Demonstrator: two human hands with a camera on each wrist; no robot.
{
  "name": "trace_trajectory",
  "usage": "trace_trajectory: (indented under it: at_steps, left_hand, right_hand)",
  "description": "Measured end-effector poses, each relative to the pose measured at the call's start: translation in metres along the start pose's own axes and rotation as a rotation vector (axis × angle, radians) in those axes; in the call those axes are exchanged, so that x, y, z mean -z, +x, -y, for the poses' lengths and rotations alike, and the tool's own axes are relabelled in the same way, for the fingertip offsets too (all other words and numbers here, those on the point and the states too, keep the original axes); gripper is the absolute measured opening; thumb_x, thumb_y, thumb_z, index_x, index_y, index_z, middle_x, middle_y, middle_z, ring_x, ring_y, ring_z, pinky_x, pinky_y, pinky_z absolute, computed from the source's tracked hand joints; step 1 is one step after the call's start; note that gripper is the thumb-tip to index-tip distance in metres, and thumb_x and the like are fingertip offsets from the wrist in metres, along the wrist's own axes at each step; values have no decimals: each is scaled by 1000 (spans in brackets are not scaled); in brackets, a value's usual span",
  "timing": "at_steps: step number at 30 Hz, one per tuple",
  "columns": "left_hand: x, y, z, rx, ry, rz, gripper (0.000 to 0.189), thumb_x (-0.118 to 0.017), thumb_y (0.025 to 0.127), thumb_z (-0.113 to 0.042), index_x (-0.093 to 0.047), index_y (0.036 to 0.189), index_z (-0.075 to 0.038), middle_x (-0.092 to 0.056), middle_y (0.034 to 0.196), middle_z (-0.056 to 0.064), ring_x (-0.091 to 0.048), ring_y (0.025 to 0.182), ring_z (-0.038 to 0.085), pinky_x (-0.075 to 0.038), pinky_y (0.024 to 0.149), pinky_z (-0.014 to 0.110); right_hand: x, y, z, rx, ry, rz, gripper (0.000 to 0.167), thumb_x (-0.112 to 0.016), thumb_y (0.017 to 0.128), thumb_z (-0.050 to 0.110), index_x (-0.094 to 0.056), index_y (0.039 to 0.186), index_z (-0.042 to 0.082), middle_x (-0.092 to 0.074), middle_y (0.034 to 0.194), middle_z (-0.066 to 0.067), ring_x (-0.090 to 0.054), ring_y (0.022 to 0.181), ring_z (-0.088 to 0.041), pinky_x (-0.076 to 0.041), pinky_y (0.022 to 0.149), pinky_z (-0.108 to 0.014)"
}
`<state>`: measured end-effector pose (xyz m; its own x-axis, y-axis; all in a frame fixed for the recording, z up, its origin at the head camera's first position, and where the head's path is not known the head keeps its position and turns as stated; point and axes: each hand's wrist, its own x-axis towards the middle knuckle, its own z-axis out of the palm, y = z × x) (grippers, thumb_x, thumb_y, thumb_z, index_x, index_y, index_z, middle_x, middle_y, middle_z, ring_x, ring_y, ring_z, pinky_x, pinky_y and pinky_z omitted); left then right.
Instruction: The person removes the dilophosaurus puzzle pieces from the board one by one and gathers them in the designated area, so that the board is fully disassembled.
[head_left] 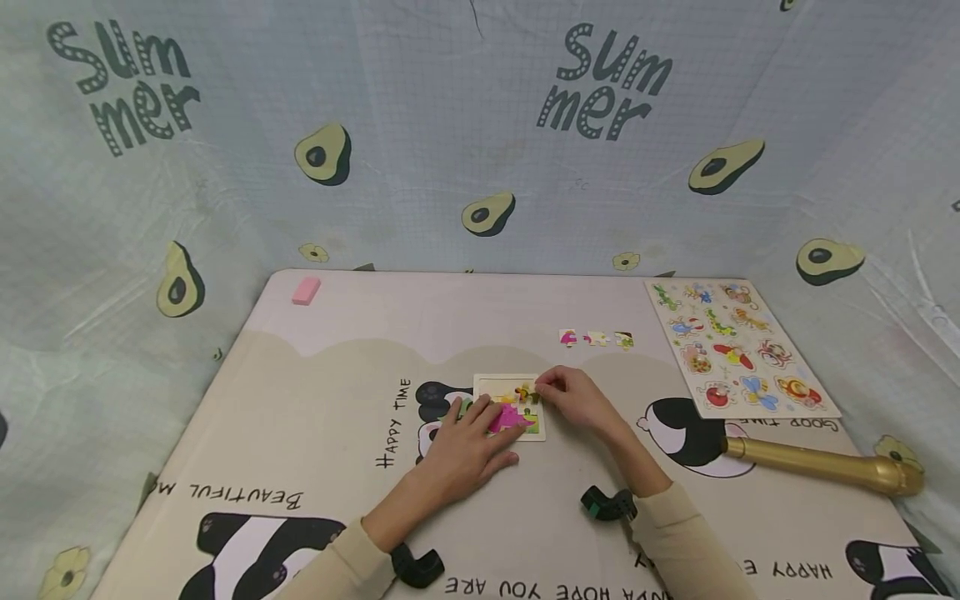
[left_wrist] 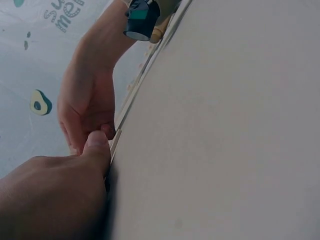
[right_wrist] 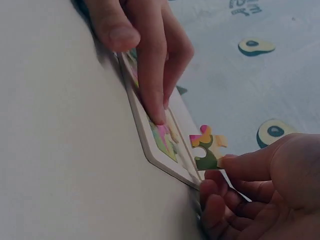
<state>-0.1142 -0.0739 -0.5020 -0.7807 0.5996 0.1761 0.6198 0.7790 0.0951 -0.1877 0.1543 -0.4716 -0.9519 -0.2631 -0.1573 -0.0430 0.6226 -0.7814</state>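
A small jigsaw puzzle board [head_left: 502, 377] with a pale raised rim lies flat near the middle of the table. Pink, yellow and green pieces fill part of it. My left hand [head_left: 467, 454] rests on its left side, fingers spread, with a fingertip pressing the picture in the right wrist view. Between thumb and fingers my right hand [head_left: 583, 400] pinches a jigsaw piece [right_wrist: 209, 155], green with pink and cream. It is held tilted, just above the board's edge. In the left wrist view, the left hand [left_wrist: 55, 195] hides the board almost entirely.
Behind the board, three loose jigsaw pieces [head_left: 597, 338] lie in a row. A larger animal picture board [head_left: 720, 333] lies at the back right, with a gold rod [head_left: 817, 463] in front of it. At the back left is a pink block [head_left: 306, 291].
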Motion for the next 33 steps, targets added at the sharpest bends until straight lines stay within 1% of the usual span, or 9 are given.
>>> trace_trajectory:
  at_steps: [4,7,9,14,16,20,22,28,33]
  left_hand:
    - [-1,0,1,1,6,-20,40,-43,105,-44,-54,143,-39,-53,146,5,-42,144,32,-34,114,64]
    - [-2,0,2,0,9,-50,37,-47,105,-38,-57,140,-38,-55,143,5,-46,142,31,-37,113,62]
    - [-2,0,3,-3,6,-80,35,-50,104,-35,-60,138,-37,-57,141,5,-48,140,31,-39,111,62]
    - [-4,0,5,-24,-4,-167,31,-57,101,-31,-66,131,-31,-61,136,5,-53,136,30,-43,108,62]
    - [-5,0,5,-33,-13,-195,30,-59,99,-30,-68,128,-27,-63,134,5,-55,134,30,-44,107,61]
    - [-6,-1,6,-39,-41,-232,27,-62,98,-28,-71,123,-23,-65,133,6,-56,132,29,-45,107,58]
    - [-6,-1,6,-40,-51,-242,27,-62,98,-28,-72,122,-22,-66,132,6,-57,131,29,-46,107,56]
    - [-6,-1,6,-49,-61,-263,25,-64,97,-26,-73,120,-22,-66,129,6,-59,127,29,-46,107,54]
    - [-5,-1,7,-48,-64,-263,25,-64,97,-27,-72,120,-22,-65,128,6,-59,127,30,-46,107,54]
  right_hand:
    - [5,1,-2,-37,122,20,21,-55,103,17,-62,113,0,-68,93,-13,-62,74,-14,-55,66,-26]
    - [8,2,-4,-61,208,17,21,-52,104,15,-57,117,-1,-69,100,-16,-69,76,-15,-60,70,-28]
    - [11,3,-5,-69,239,-4,21,-53,104,15,-56,118,0,-69,101,-17,-72,76,-16,-61,72,-29]
    - [19,4,-8,-29,204,-62,22,-55,103,13,-54,119,-2,-69,98,-18,-71,75,-15,-59,73,-24]
    - [22,5,-9,-20,197,-83,26,-57,101,11,-53,122,-3,-68,98,-18,-70,75,-14,-58,72,-22]
    - [27,7,-14,-43,201,-137,36,-61,99,11,-53,130,-4,-66,100,-18,-70,74,-12,-57,70,-20]
    - [30,9,-18,-57,210,-159,37,-62,98,12,-54,130,-5,-68,101,-18,-71,74,-12,-57,70,-20]
    - [43,9,-29,-106,225,-204,31,-64,99,18,-61,120,-4,-72,99,-18,-69,74,-11,-57,71,-19]
    - [55,9,-42,-144,235,-261,33,-63,100,23,-63,122,-2,-71,97,-14,-67,72,-9,-57,68,-18]
